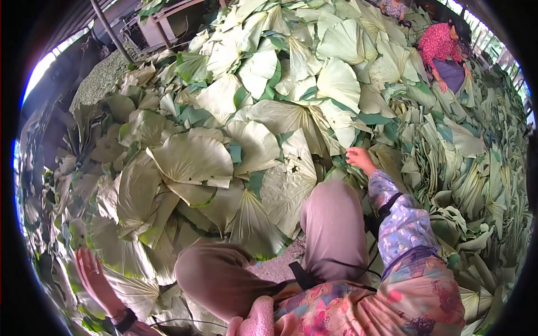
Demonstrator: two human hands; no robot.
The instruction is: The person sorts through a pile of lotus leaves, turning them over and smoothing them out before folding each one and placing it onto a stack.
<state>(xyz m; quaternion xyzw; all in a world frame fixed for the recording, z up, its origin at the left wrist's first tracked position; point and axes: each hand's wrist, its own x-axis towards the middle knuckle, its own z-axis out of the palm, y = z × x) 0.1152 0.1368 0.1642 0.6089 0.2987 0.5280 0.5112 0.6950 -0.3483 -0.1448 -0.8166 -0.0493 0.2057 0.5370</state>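
Observation:
Large pale green lotus leaves, many folded in half, lie heaped in front of me and on both sides. My right hand (361, 159) reaches forward past my knee, its fingers closed at the lower tip of a folded lotus leaf (340, 124). Down at the lower left, my left hand (91, 273) has its fingers stretched out and nothing in it. It is over the leaves beside my left knee. Between my hands lie a broad leaf (193, 157) and a leaf with small dark holes (288, 173).
A person in a red patterned top (438, 47) sits among the leaves at the upper right, with another person (394, 8) farther back. A mound of chopped green material (101, 78) and a slanting pole (111, 29) stand at the upper left. Stacked folded leaves (476, 179) fill the right side.

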